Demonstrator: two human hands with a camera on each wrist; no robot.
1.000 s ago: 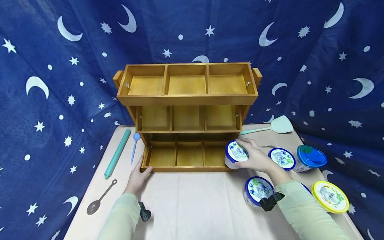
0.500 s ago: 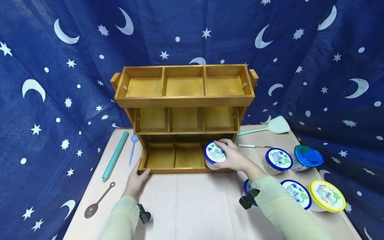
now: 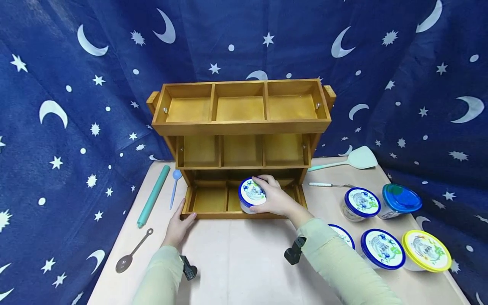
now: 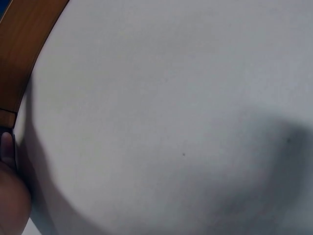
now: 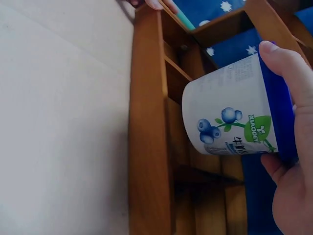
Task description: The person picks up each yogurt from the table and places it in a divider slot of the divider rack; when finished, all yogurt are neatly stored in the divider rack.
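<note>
My right hand (image 3: 272, 197) grips a white tub (image 5: 227, 105) by its blue lid (image 3: 253, 192), thumb and fingers on opposite sides of the rim. Blueberries are printed on the tub's side. It is over the middle compartment of the bottom tray of a three-tier wooden organizer (image 3: 240, 128), its base above the tray floor in the right wrist view. At the tray's front left corner, my left hand (image 3: 177, 226) holds the wood, thumb at the front wall and fingers along the side. The left wrist view catches only a bit of this hand (image 4: 12, 200) beside the wood.
On the right stand several lidded tubs: blue-lidded ones (image 3: 383, 248), a yellow-lidded one (image 3: 427, 250) and one with a clear blue lid (image 3: 402, 198). A pale spatula (image 3: 361, 158) and a fork (image 3: 329, 185) lie behind them. Left are a green roll (image 3: 153, 197), blue spoon (image 3: 174, 190) and brown spoon (image 3: 125, 262).
My right hand has carried the tub left along the bottom tray, from its right end to the middle compartment. My left hand stays at the corner. The head view has shifted slightly.
</note>
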